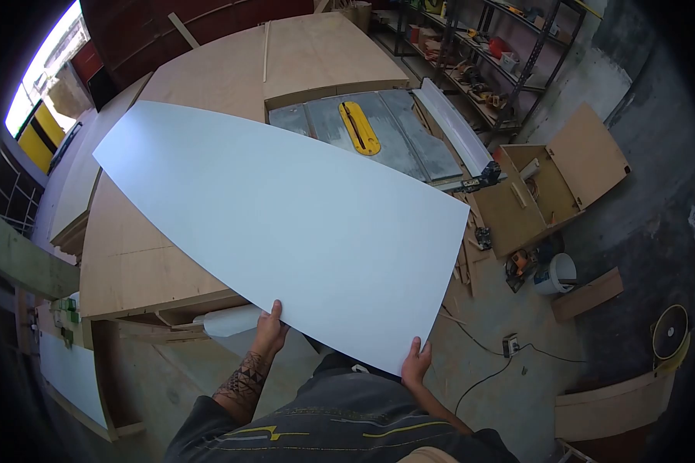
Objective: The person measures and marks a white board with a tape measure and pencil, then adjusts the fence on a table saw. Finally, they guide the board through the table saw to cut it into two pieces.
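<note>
Head view, one moment.

Orientation: the white panel has its long axis running from the near right, at the fingers, out to the far left. The far narrow end points away from the person toward the upper left. The face is up and close to level. I cannot tell whether it rests on the tabletop below.

Appearance: plain matt white, thin, no marks, clean straight edges. The lens bows the outline.

Grip: the left hand is closed on the near long edge, one digit of its fingers on top of the face and the rest hidden beneath. The right hand clamps the same edge just beside the near right corner, thumb on top. The two hands are apart along that edge, and almost all of the sheet lies beyond and to the left of the fingers.

Surroundings: the table saw, with its yellow insert, is beyond the fingers and partly covered by the far long edge. A white roll lies just left of the left fingers, under the tabletop.
</note>
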A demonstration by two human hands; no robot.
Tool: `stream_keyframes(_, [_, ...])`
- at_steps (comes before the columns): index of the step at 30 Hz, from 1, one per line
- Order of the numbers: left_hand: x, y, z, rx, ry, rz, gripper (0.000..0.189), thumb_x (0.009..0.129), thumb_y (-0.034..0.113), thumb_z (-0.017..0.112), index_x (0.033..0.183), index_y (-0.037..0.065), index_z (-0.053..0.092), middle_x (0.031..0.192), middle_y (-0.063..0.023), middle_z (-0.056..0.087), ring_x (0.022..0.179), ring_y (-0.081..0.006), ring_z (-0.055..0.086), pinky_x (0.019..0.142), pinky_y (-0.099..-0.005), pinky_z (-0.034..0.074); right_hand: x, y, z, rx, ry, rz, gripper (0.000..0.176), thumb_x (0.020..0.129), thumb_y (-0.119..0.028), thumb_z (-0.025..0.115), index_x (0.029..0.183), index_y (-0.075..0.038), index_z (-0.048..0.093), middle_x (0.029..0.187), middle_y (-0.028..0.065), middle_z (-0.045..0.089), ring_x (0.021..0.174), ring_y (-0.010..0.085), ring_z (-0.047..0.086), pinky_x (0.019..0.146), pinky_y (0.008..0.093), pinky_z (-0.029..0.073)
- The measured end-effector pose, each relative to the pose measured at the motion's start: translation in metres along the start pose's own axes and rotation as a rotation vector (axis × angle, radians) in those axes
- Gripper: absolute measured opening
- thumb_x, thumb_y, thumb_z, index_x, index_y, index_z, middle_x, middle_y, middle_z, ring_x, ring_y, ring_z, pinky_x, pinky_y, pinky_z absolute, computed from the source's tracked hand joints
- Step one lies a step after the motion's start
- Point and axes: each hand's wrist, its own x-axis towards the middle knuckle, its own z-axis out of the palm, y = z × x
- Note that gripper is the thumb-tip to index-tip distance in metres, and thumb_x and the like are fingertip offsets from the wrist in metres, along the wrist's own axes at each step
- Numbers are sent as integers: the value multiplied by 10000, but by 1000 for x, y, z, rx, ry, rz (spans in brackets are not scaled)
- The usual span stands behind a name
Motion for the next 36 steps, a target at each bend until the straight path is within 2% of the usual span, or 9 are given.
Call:
stream_keyframes(3, [-17, -28, 30, -44, -24, -68, 455, 1101, 287, 542, 1457, 33, 415, 1413, -136, 565, 1302, -284, 574, 1075, -473, 520, 33, 21, -29, -96, 73, -51, 455, 1084, -361, 541, 1150, 82, 623, 1036, 224, 711, 925, 314, 676, 869, 428, 521])
stream_keyframes(15, [-73, -148, 109, -85, -286, -522, 454, 1066, 301, 614, 1409, 18, 517, 1439, -137, 567, 1358, -253, 546, 1166, -440, 469, 186, 87, -164, -168, -6, -39, 506, 1064, -359, 561, 1154, 133, 638, 1049, 243, 720, 920, 314, 688, 860, 410, 530])
stream_keyframes(17, [-77, -160, 123, -64, -295, -558, 450, 1070, 301, 607, 1409, 19, 517, 1452, -127, 553, 1359, -247, 546, 1178, -412, 463, 208, 94, -174, -186, 80, -173, 542, 1059, -426, 581, 985, 109, 620, 862, 183, 669, 777, 249, 583, 765, 403, 501])
stream_keyframes(20, [-79, -172, 138, 415, -249, -656, 585, 1080, 379, 576, 1483, -26, 452, 1480, -128, 546, 1348, -219, 560, 1183, -359, 449, 232, 83, -195, -205, 36, -181, 576, 1050, -438, 591, 1062, 136, 630, 930, 226, 702, 823, 286, 640, 785, 411, 517])
stream_keyframes(23, [-48, -219, 94, 389, -391, -752, 690, 1066, 478, 566, 1510, -32, 430, 1507, -117, 536, 1337, -219, 572, 1172, -346, 445, 267, 70, -204, -272, -40, -158, 589, 1045, -431, 601, 1146, 149, 640, 1013, 253, 724, 894, 306, 686, 825, 414, 532])
stream_keyframes(26, [-90, -161, 138, -19, -52, -511, 741, 1058, 584, 502, 1570, 66, 359, 1594, -126, 419, 1463, -309, 428, 1216, -491, 355, 284, 61, -201, -195, -59, -165, 563, 1027, -407, 615, 1148, 141, 654, 1028, 271, 727, 938, 367, 698, 865, 449, 528])
stream_keyframes(28, [-91, -126, 120, -178, 50, -162, 728, 1053, 601, 493, 1582, 124, 339, 1606, -145, 387, 1480, -333, 386, 1231, -550, 303, 287, 76, -202, -294, 70, -271, 532, 1038, -404, 621, 1134, 118, 657, 1014, 234, 734, 920, 322, 698, 848, 417, 531])
stream_keyframes(32, [-40, -57, 42, -398, 350, 244, 733, 1028, 622, 531, 1501, 67, 461, 1462, -116, 559, 1345, -311, 537, 1156, -524, 427, 279, 54, -215, -236, -45, -210, 484, 1024, -378, 643, 1144, 91, 665, 1026, 242, 733, 928, 346, 698, 853, 418, 526])
stream_keyframes(36, [-13, -45, -14, -340, 402, 146, 660, 1051, 555, 542, 1465, 42, 501, 1428, -122, 594, 1288, -323, 588, 1104, -514, 492, 270, 42, -217, -252, -22, -232, 466, 1015, -372, 655, 1130, 79, 673, 1011, 249, 732, 913, 355, 700, 841, 424, 527])
